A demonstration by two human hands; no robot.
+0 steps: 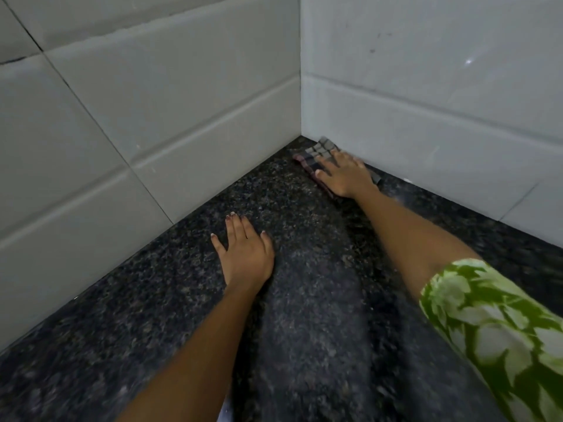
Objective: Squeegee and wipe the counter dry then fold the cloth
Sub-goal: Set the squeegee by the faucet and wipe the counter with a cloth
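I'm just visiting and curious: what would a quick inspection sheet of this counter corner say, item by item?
Surface: dark speckled stone counter; a duller streak runs down its middle between the arms.
Job's things: checked cloth lies flat near the far corner, along the right wall; no squeegee seen.
Clutter: nothing seen.
Hands: right hand pressed flat on the cloth; left hand flat on the bare counter, holding nothing.
Cables: nothing seen.
Surroundings: pale tiled walls meet at the corner; green patterned sleeve on the right arm.
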